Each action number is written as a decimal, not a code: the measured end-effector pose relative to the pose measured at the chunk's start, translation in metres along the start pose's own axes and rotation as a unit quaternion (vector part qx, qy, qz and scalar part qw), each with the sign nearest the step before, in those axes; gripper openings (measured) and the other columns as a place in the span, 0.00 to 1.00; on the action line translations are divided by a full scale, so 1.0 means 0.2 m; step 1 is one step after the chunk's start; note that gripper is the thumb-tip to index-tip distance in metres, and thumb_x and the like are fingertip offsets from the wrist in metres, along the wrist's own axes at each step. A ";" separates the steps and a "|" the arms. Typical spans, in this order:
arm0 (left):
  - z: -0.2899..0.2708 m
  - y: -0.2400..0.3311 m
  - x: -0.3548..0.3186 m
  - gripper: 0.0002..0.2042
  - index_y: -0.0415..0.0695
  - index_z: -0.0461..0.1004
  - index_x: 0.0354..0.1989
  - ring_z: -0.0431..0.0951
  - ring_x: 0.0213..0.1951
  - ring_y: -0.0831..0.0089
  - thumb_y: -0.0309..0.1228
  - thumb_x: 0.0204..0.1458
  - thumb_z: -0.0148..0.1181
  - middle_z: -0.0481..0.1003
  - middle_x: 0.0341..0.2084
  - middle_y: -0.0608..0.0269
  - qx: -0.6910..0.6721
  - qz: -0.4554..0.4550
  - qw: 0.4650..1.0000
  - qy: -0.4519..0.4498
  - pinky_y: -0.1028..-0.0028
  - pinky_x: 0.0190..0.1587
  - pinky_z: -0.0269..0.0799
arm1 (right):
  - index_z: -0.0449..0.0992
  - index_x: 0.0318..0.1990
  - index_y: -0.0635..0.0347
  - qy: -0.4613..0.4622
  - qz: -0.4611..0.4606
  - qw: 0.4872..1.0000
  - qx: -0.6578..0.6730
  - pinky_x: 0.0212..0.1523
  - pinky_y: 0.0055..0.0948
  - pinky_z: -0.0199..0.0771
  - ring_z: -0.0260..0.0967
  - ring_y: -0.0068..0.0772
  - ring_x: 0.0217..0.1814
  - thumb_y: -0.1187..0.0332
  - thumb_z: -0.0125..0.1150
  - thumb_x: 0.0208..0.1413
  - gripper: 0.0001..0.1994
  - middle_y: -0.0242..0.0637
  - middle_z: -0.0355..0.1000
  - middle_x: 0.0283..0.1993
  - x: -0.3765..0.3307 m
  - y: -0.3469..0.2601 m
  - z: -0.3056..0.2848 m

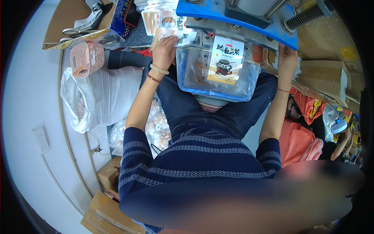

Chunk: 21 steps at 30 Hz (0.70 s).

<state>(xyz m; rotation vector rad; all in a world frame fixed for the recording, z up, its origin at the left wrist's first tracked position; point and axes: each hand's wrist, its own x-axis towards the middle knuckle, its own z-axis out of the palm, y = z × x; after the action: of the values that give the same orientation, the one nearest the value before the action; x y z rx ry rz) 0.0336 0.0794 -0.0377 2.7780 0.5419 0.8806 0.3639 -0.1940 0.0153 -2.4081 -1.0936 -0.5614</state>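
Note:
My left hand [165,50], a pale bangle and a red bracelet at its wrist, has its fingers bent over a white printed packet [186,38] beside the pile. My right hand [287,60] reaches up at the right end of a press machine [237,24] with a blue plate. That plate covers its fingertips, so what it touches cannot be seen. Between my hands, just under the machine, a white printed pouch [225,62] with a picture of a dark pot lies over a blue bin [218,93] lined with clear plastic. The bin rests at my lap.
More printed packets [150,19] lie far left of the machine. A cardboard box [54,27] holds scissors [76,32]. A pink basket [87,58] stands above a white sack [113,89]. Cardboard boxes [319,76] crowd the right, and another person's arm [342,146] shows there.

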 end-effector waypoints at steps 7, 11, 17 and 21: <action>-0.16 0.24 0.03 0.12 0.37 0.80 0.43 0.74 0.31 0.87 0.19 0.49 0.62 0.80 0.30 0.65 -0.394 -0.316 0.863 -0.015 0.83 0.34 0.71 | 0.78 0.45 0.64 -0.011 0.079 0.934 0.349 0.46 0.24 0.71 0.71 0.23 0.42 0.70 0.60 0.60 0.10 0.34 0.77 0.42 -0.23 -0.24 -0.25; -0.16 0.41 0.09 0.10 0.35 0.80 0.41 0.76 0.32 0.84 0.18 0.50 0.62 0.81 0.31 0.65 -0.502 -0.302 0.806 -0.088 0.82 0.36 0.73 | 0.79 0.44 0.64 -0.190 0.137 0.841 0.488 0.47 0.23 0.70 0.71 0.26 0.44 0.74 0.65 0.53 0.11 0.35 0.77 0.41 -0.36 -0.58 -0.29; -0.22 0.55 0.14 0.09 0.34 0.80 0.41 0.76 0.32 0.84 0.20 0.50 0.65 0.80 0.31 0.64 -0.538 -0.277 0.784 -0.140 0.81 0.34 0.74 | 0.79 0.42 0.64 -0.099 -0.075 0.883 0.453 0.43 0.26 0.71 0.72 0.32 0.40 0.75 0.66 0.50 0.11 0.38 0.76 0.39 -0.08 -0.73 -0.40; -0.26 0.53 0.22 0.09 0.37 0.81 0.39 0.76 0.31 0.84 0.28 0.53 0.66 0.80 0.31 0.64 -0.503 -0.308 0.728 -0.348 0.81 0.34 0.73 | 0.78 0.42 0.64 -0.212 -0.123 0.896 0.370 0.42 0.29 0.72 0.74 0.36 0.42 0.71 0.64 0.54 0.10 0.42 0.77 0.40 -0.03 -0.64 -0.39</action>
<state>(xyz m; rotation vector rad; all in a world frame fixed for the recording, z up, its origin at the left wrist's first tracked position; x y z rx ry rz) 0.0665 0.0027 0.0556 1.5260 0.5381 -0.1013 0.2461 -0.1629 0.1034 -1.7475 -1.4668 0.3064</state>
